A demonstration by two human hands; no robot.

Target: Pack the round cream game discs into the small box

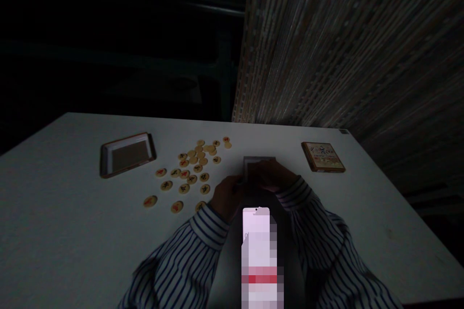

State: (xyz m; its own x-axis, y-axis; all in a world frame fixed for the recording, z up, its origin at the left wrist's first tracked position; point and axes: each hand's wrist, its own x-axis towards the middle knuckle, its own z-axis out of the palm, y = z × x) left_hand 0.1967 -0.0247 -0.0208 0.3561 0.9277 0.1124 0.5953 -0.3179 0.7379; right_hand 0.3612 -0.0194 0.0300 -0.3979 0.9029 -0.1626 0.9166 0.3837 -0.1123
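A small rectangular tray (259,158) with a pale rim lies on the table between my hands, its inside mostly in dark shadow. My left hand (227,198) is closed at the tray's left side, thumb and fingers against the rim. Over the tray's right part reaches my right hand (273,175), its fingers bent inward and lost in the shadow. Whether they hold anything cannot be seen. Left of my hands, several round wooden Chinese chess pieces (184,188) with red or black characters are scattered, some blank side up.
A shallow brown-rimmed box part (127,154) lies at the left. At the right is a flat box (322,157) with a printed cover. A lit phone (256,227) lies between my forearms. Behind the white table (90,231) hangs a striped curtain (326,48). The room is dark.
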